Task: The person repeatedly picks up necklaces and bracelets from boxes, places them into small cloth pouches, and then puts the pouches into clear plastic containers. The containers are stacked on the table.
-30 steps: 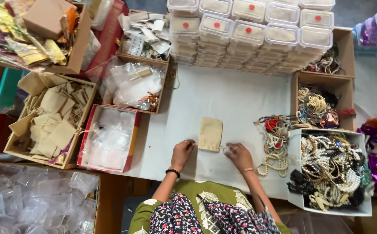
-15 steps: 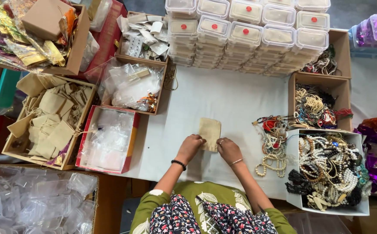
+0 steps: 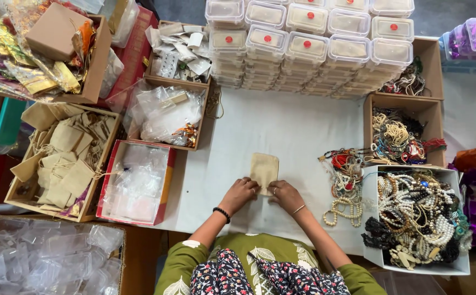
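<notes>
Both my left hand [image 3: 240, 192] and right hand [image 3: 285, 195] are pinching the near end of the small tan cloth pouch [image 3: 264, 169], flat on the white table [image 3: 298, 131], center frame. Looks soft, floppy, feather-light, so I'd grip it by the mouth.

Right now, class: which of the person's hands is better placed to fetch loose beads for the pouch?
Probably the right hand: the loose bead strands lie just beside it, while the left hand sits across the beige pouch.
</notes>
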